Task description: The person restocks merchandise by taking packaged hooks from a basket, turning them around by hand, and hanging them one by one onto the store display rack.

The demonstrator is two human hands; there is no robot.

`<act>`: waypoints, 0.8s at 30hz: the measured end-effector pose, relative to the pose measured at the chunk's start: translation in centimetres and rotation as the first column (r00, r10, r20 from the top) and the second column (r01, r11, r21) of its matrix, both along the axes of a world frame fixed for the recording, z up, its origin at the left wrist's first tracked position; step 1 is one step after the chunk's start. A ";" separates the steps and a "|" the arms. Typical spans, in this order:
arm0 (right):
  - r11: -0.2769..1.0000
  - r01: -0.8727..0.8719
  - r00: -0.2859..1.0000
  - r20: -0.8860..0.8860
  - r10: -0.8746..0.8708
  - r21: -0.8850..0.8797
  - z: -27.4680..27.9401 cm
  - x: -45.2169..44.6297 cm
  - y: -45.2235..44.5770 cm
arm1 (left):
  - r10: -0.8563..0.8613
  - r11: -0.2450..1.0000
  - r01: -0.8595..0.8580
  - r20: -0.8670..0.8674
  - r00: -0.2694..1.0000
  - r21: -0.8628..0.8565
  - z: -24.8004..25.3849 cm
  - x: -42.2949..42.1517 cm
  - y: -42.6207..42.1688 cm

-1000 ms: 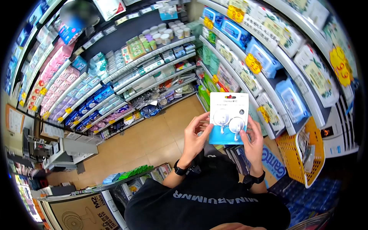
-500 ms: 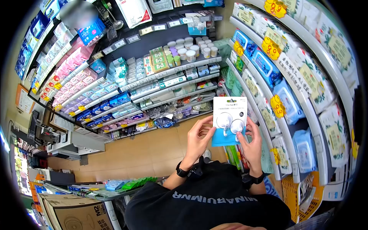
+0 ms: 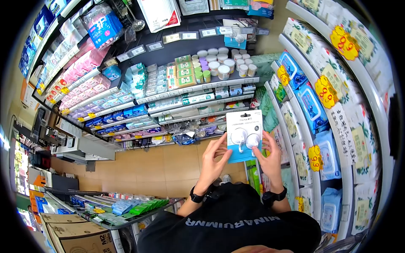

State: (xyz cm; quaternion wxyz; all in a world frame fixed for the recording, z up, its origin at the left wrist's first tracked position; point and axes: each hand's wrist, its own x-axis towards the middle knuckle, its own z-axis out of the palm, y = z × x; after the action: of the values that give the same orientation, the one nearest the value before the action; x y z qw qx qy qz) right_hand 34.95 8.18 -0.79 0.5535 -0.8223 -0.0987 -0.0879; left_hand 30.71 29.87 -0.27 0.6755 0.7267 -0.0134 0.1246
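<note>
A white and blue card pack (image 3: 244,126) with two round white hooks is held upright in front of the chest. My left hand (image 3: 214,160) grips its left edge, thumb in front near the lower corner. On the right edge, my right hand (image 3: 270,158) closes on the pack, its thumb over the lower right hook. Behind the pack are shelf rows with wrapped goods. A similar hook pack (image 3: 234,33) hangs on the rack at the upper middle.
Shelves of tissue packs (image 3: 363,147) with yellow price tags rise close on the right. Round tubs (image 3: 223,71) stand on the back shelf. A low shelf with green packets (image 3: 147,206) and a large carton (image 3: 80,236) lie at the lower left.
The view has turned to the right, so the shelves have shifted and more of the upper rack shows. The yellow basket has left view. Both hands still hold the hook pack.
</note>
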 end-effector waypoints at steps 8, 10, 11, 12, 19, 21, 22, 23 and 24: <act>1.000 0.001 0.998 -0.060 -0.001 0.007 -0.7 5.7 2.3 | 0.029 0.999 -0.030 -0.029 0.999 -0.032 -1.1 5.3 2.0; 0.999 0.024 0.998 -0.065 -0.021 0.039 -0.8 7.8 2.9 | 0.012 1.000 -0.013 -0.049 0.999 -0.023 -1.3 7.7 2.6; 0.998 0.040 0.998 -0.049 -0.038 0.050 -0.8 8.8 3.3 | 0.004 1.000 -0.006 -0.054 0.999 -0.024 -1.3 8.9 2.9; 0.996 0.059 0.998 -0.032 -0.057 0.063 -0.8 9.8 3.6 | -0.001 1.000 0.000 -0.051 0.999 -0.023 -1.2 10.3 3.3; 0.989 0.141 0.990 0.011 -0.142 0.047 -0.4 19.0 6.0 | -0.037 0.999 0.037 0.002 0.999 -0.015 -1.3 22.0 5.4; 0.978 0.193 0.979 0.052 -0.197 0.078 -0.8 21.8 6.6 | -0.065 0.998 0.065 0.028 0.997 0.008 -0.8 25.1 6.0; 0.976 0.202 0.977 0.055 -0.207 0.077 -0.9 23.2 6.8 | -0.075 0.997 0.074 0.031 0.997 0.006 -0.7 26.7 6.2; 0.970 0.225 0.973 0.033 -0.229 0.088 -1.0 24.5 7.1 | -0.086 0.996 0.085 0.041 0.995 0.023 -0.7 28.3 6.4; 0.964 0.247 0.968 0.011 -0.249 0.101 -1.1 25.8 7.4 | -0.097 0.995 0.095 0.050 0.994 0.041 -0.8 29.8 6.6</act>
State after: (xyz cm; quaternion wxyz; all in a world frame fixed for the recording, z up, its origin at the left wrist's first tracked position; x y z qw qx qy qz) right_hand 60.80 15.56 -1.89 0.5769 -0.7987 0.0030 -0.1710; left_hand 60.55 36.48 -1.07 0.6658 0.7347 -0.0682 0.1108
